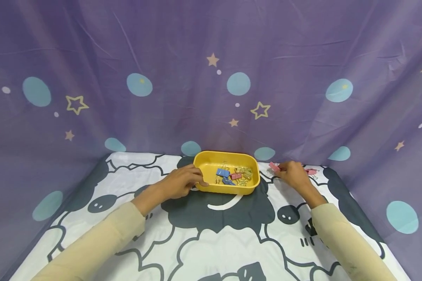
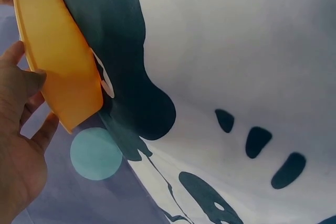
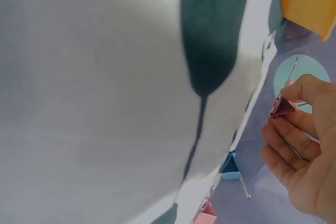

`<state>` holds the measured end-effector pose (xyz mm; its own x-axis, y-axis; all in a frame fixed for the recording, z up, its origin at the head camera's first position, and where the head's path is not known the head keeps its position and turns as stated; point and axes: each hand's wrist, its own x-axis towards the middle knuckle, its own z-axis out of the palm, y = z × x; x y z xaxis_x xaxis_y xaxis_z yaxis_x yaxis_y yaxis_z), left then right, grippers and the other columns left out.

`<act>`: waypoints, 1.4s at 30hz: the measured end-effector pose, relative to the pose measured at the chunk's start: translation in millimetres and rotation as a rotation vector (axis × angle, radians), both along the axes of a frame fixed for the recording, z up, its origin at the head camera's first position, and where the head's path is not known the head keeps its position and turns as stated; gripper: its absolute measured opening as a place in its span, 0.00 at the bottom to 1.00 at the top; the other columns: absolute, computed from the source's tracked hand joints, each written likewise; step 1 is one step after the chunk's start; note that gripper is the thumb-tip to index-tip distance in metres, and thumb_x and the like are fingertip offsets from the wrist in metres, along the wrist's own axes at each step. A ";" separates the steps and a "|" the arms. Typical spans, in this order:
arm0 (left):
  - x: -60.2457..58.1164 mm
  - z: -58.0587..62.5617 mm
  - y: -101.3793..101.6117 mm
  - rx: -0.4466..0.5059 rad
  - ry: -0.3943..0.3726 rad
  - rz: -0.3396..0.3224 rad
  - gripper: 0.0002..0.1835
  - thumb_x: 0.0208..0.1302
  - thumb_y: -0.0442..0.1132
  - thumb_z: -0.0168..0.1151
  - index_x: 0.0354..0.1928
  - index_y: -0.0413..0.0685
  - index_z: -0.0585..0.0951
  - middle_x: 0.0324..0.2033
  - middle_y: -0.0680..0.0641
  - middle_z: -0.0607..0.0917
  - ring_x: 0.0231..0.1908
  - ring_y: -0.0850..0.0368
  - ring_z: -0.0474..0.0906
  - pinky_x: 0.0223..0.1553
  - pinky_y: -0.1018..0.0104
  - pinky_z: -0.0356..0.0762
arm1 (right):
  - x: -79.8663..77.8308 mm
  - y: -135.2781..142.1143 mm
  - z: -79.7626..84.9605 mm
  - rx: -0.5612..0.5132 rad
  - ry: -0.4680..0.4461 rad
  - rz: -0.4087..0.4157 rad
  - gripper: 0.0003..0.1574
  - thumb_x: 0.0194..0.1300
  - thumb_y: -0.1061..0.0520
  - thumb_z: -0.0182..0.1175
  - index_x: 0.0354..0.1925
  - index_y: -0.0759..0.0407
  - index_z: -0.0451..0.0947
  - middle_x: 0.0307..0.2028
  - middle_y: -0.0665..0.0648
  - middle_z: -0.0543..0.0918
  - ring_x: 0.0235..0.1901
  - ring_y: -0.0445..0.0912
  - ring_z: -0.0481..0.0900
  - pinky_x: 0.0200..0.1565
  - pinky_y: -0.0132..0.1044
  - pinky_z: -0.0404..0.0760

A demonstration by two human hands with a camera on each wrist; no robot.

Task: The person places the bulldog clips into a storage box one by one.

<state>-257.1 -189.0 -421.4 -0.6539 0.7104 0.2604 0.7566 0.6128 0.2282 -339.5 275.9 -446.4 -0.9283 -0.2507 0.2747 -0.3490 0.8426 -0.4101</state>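
My left hand (image 1: 181,181) grips the left end of a yellow plastic bin (image 1: 228,189), with the thumb at its front side and fingers at the rim. Inside the bin lie blue binder clips (image 1: 223,173), a red binder clip (image 1: 236,176) and several yellowish ones (image 1: 247,173). To the right of the bin, my right hand (image 1: 295,175) pinches a pink binder clip (image 3: 284,106) between thumb and fingertips, its wire handles sticking out. Past that hand, another pink binder clip (image 1: 312,171) lies on the cloth.
A blue binder clip (image 3: 230,167) also lies near the back edge of the sheep-print cloth (image 1: 228,253), beside the pink one. Behind the table hangs a purple curtain (image 1: 197,97) with stars and dots, close to the bin's far side.
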 end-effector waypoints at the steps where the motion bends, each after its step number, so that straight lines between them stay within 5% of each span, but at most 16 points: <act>1: -0.1 -0.5 -0.3 -0.001 0.000 0.005 0.27 0.72 0.21 0.66 0.59 0.61 0.95 0.49 0.55 0.91 0.51 0.58 0.80 0.50 0.61 0.85 | 0.8 -0.4 2.1 -0.004 0.004 -0.009 0.12 0.69 0.55 0.75 0.42 0.64 0.95 0.35 0.63 0.95 0.31 0.52 0.88 0.35 0.46 0.84; 6: 0.0 -3.3 -2.3 0.009 -0.003 0.004 0.27 0.72 0.21 0.66 0.58 0.60 0.95 0.49 0.55 0.91 0.50 0.58 0.80 0.52 0.60 0.85 | 3.1 -1.2 11.5 -0.036 0.027 -0.028 0.18 0.68 0.56 0.73 0.50 0.68 0.94 0.41 0.67 0.96 0.40 0.60 0.94 0.43 0.53 0.89; 11: 0.3 -4.2 -3.6 0.007 0.004 0.006 0.26 0.72 0.21 0.67 0.58 0.61 0.95 0.49 0.56 0.91 0.50 0.59 0.80 0.53 0.60 0.85 | 6.1 -6.9 21.9 -0.057 0.058 -0.038 0.18 0.68 0.54 0.72 0.49 0.66 0.95 0.43 0.67 0.96 0.43 0.63 0.94 0.45 0.54 0.90; 18: -1.5 -2.7 -3.8 0.011 0.021 -0.005 0.27 0.72 0.20 0.66 0.57 0.61 0.95 0.48 0.57 0.90 0.50 0.59 0.80 0.52 0.60 0.85 | 11.3 -23.2 39.3 -0.088 0.079 -0.031 0.18 0.67 0.53 0.73 0.50 0.62 0.96 0.42 0.64 0.97 0.39 0.57 0.93 0.40 0.43 0.85; 22: -2.5 -1.0 -3.1 0.014 0.021 -0.012 0.27 0.72 0.20 0.66 0.57 0.61 0.95 0.47 0.57 0.90 0.50 0.59 0.80 0.52 0.59 0.85 | 14.7 -32.7 46.7 -0.100 0.082 -0.003 0.18 0.68 0.54 0.73 0.51 0.63 0.95 0.44 0.64 0.97 0.43 0.59 0.94 0.46 0.52 0.90; 27: -3.5 1.3 -1.4 0.014 0.021 -0.015 0.27 0.72 0.20 0.66 0.57 0.61 0.95 0.47 0.57 0.90 0.51 0.58 0.81 0.53 0.59 0.86 | 18.8 -40.6 51.8 -0.104 0.064 0.021 0.21 0.70 0.54 0.71 0.54 0.66 0.94 0.48 0.66 0.96 0.49 0.63 0.95 0.53 0.62 0.92; 42: 2.1 0.1 -0.2 0.011 0.009 -0.013 0.27 0.71 0.20 0.66 0.57 0.61 0.96 0.45 0.55 0.89 0.48 0.59 0.78 0.50 0.62 0.83 | 26.1 -66.2 49.9 -0.092 0.066 0.093 0.20 0.70 0.54 0.74 0.53 0.66 0.94 0.47 0.65 0.96 0.49 0.63 0.95 0.49 0.59 0.94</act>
<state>-255.1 -189.3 -421.3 -0.6422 0.7157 0.2745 0.7666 0.6003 0.2280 -313.4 209.7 -396.5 -0.8813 -0.3056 0.3605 -0.4527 0.7651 -0.4580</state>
